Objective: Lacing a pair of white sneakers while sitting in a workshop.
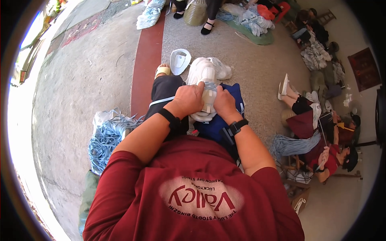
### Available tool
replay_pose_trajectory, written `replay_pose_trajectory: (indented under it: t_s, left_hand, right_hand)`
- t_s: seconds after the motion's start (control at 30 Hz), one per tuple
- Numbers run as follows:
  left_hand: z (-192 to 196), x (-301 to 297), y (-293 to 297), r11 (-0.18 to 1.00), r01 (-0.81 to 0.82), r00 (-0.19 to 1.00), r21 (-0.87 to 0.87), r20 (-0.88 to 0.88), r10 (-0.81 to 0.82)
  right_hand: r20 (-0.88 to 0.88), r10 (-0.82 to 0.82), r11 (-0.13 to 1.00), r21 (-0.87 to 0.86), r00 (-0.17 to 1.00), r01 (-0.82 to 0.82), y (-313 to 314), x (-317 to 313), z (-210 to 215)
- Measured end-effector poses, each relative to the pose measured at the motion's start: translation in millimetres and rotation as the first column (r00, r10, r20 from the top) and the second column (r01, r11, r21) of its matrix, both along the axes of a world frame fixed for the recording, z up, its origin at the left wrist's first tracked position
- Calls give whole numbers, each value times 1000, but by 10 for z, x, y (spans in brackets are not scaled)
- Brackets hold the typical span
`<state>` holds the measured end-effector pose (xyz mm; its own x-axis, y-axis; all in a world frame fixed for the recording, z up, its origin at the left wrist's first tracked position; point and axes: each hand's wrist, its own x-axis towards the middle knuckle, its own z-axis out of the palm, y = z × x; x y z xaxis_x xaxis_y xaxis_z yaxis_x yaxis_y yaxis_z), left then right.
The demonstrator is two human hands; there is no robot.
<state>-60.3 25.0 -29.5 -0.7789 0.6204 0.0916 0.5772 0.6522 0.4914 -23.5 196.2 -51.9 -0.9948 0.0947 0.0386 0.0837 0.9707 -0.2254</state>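
Observation:
A white shoe upper (208, 96) with pale blue lacing across its middle lies over my lap, between my two hands. My left hand (189, 99) grips its left edge, fingers curled in and thumb near the lacing. On the opposite edge, my right hand (225, 104) is closed with bent fingers pinching the material. Whether either hand also holds a lace end is hidden by the fingers. More white shoe uppers (219, 69) are heaped just beyond my hands. Blue cloth (231, 91) shows beneath them on my right side.
A bag of pale blue laces (105, 140) sits by my left side. A white oval tray-like piece (179, 61) lies on the floor ahead. To the right, a seated person in a red top (327, 154) works beside a hanging bundle of blue laces (295, 145). Shoe heaps (257, 22) lie farther off.

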Motion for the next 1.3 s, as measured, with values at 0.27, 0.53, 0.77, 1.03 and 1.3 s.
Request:
replay_pose_trajectory:
  t_s: [0.27,0.53,0.77,1.03,1.3]
  left_hand:
    - [-43,-53,-214,982,-52,998,183,53,42]
    - [73,-299,-362,962,-176,979,211,-63,193]
    - [-174,-202,-753,978,28,954,207,-298,36]
    - [-501,119,-1848,953,-259,931,160,-220,290]
    - [-1195,777,-3438,711,-658,750,248,122,651]
  right_hand:
    - [-41,-11,997,-75,999,7,77,0,367]
    - [-205,443,892,199,873,-406,387,-123,449]
    - [-270,523,852,193,809,-486,632,283,65]
    - [-429,19,963,-233,903,-132,1343,945,-233]
    - [-283,-359,913,-303,889,272,2813,2364,-384]
